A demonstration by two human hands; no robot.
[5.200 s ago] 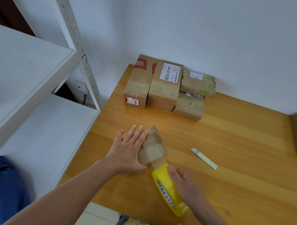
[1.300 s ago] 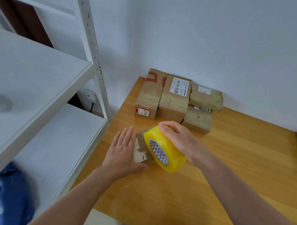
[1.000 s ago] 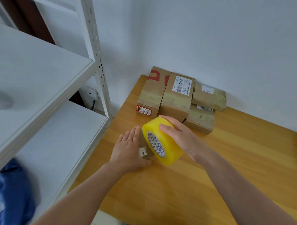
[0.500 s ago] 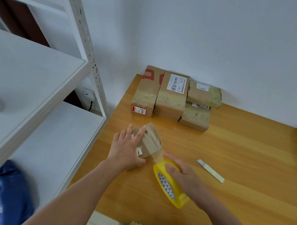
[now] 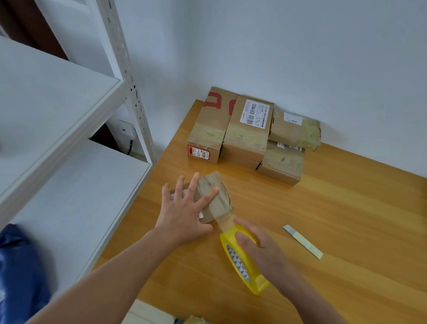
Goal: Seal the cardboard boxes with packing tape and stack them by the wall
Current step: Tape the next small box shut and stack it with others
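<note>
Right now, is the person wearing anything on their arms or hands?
No. The left hand and right hand are bare: no gloves, rings or watch show. The left forearm and right forearm are uncovered, with no sleeve in view.

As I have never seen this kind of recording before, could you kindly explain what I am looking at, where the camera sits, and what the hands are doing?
There is no machine here: these are a person's two bare hands, filmed by one wide-angle camera worn on the head and looking forward and down. The left hand lies flat, fingers spread, on a small cardboard box. The right hand grips a yellow roll of packing tape, and a strip of tape runs from the roll up onto the box. Everything rests on a wooden table. At the wall stand several taped boxes, one of them lying on top of another. A thin, blade-like strip lies on the table to the right of the right hand. White shelving stands at the left.
</note>
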